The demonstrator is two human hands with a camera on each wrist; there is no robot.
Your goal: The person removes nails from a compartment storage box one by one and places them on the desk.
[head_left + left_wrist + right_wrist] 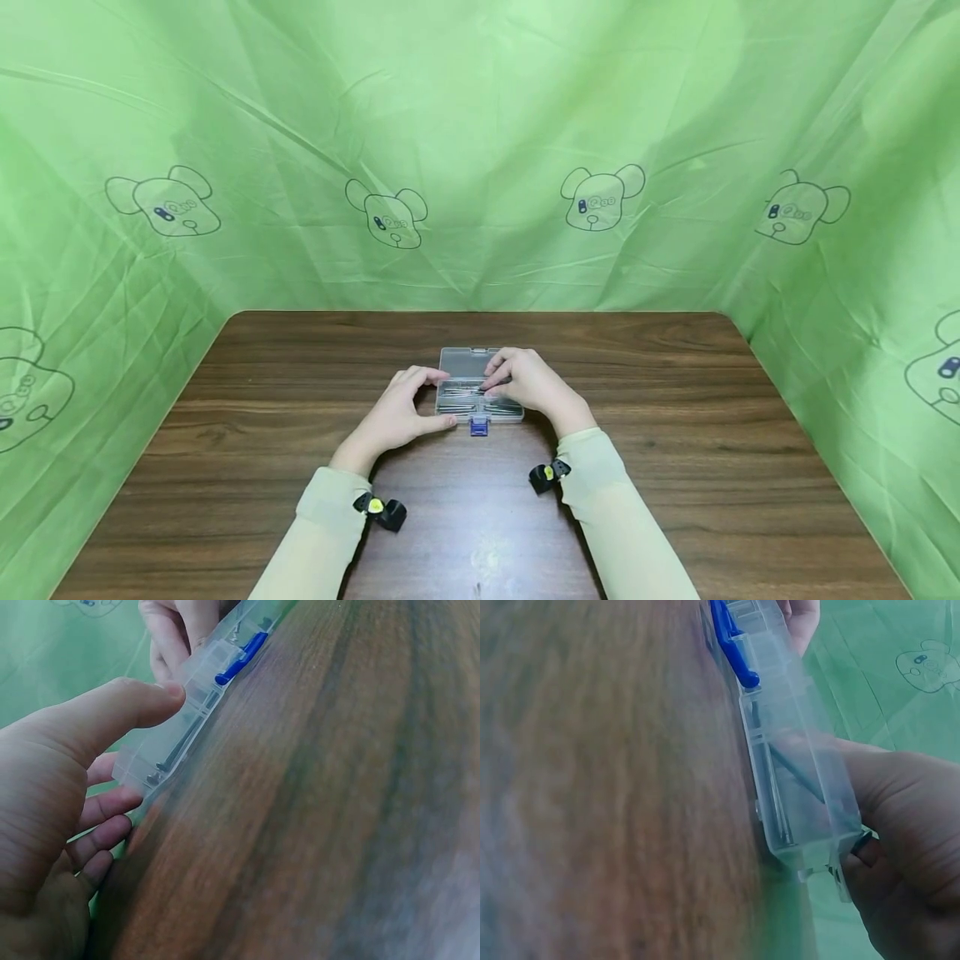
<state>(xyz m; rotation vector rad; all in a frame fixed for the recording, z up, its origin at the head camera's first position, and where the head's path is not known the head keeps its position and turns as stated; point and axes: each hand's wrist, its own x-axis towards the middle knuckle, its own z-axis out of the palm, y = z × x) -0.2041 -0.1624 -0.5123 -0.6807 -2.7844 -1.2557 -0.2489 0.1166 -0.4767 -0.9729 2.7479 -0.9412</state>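
Note:
A clear plastic compartment box (517,418) lies on the table with its lid (465,362) laid back and its blue latch (478,427) facing the near edge. Thin metal nails (456,408) fill several compartments. My left hand (397,410) holds the box's left end, thumb (154,703) at the front wall and fingers towards the back. Over the box's right back part, my right hand (528,383) dips its fingertips into a compartment. Thumb and fingers appear to pinch a dark metal nail (864,840), mostly hidden by the hand.
The brown wood-grain table (660,467) surrounds the box. Green cloth walls (480,125) with printed bear heads stand behind the table and at both sides. Each wrist bears a small black camera (390,515) on a strap.

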